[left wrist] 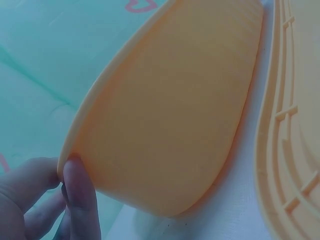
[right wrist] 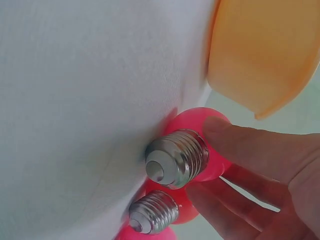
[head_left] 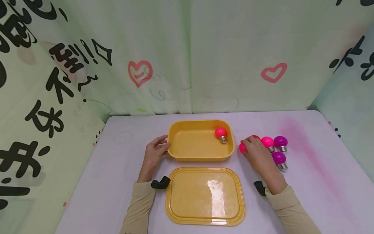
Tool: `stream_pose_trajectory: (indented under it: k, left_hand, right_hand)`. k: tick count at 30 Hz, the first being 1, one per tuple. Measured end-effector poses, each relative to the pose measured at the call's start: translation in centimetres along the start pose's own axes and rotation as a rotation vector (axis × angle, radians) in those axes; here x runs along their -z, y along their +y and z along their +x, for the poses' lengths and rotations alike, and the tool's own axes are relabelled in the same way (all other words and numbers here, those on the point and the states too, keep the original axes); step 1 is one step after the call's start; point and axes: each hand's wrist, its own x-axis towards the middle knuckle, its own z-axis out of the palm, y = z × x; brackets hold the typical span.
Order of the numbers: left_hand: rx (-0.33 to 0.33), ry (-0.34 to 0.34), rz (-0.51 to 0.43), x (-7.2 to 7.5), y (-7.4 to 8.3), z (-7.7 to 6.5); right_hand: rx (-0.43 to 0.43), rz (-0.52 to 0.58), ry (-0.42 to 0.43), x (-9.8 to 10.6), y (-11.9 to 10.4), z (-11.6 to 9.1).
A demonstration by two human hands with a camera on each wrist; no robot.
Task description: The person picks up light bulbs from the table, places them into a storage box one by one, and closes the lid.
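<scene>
A yellow plastic box stands on the table with one pink light bulb lying inside at its right end. At the box's left end, my left hand pinches the rim between thumb and fingers. To the right of the box, my right hand grips a pinkish-red light bulb, thumb on one side and fingers on the other. That bulb's metal screw base shows in the right wrist view. Close against it lies a red bulb, partly covered by my fingers in the head view.
Beside my right hand lie another pink bulb and two purple bulbs, one behind and one nearer. A yellow lid lies flat in front of the box. Printed curtains enclose the table's back and sides.
</scene>
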Motion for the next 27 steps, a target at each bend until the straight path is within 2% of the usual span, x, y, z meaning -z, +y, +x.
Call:
stream_pose_trajectory:
  k: [10, 17, 27]
  left_hand:
    - [0.003, -0.012, -0.015, 0.1, 0.0, 0.0]
    - [0.003, -0.01, -0.008, 0.1, 0.1, -0.1]
    - [0.006, -0.006, 0.003, 0.1, 0.1, -0.1]
  right_hand:
    - [0.034, 0.044, 0.026, 0.5, -0.1, 0.1]
    - [0.019, 0.053, 0.028, 1.4, -0.7, 0.5]
    - [0.04, 0.072, 0.063, 2.4, -1.4, 0.7]
